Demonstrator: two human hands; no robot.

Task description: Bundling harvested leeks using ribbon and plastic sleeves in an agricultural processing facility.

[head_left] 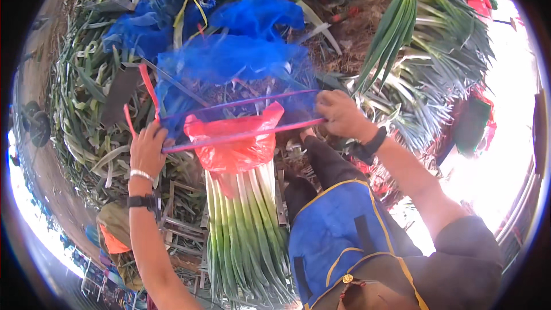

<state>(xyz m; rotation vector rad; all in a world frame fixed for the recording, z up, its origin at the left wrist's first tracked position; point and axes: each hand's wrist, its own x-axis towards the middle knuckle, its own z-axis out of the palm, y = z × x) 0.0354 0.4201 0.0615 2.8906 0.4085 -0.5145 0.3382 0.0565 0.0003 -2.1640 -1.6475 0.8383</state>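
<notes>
A blue mesh bag (235, 54) is stretched between my two hands, its pink-edged mouth held wide apart. My left hand (149, 149) grips one side of that mouth, where red drawstring ends stick up. The other side is pinched in my right hand (343, 113). Below the bag's mouth lies a bundle of long green onions (247, 218), white toward the far end and green leaves toward me. A translucent red plastic bag (244, 158) covers the bundle's far end, hiding its roots. Part of the mesh mouth passes over the red plastic.
Loose leaves and trimmings (86, 120) are heaped along the left. At the far right is a large pile of green onions (442, 63) with roots. A flat dark plate (120, 95) stands beyond my left hand. Metal bars (183, 227) show beside the bundle. My blue apron (333, 241) is at the lower right.
</notes>
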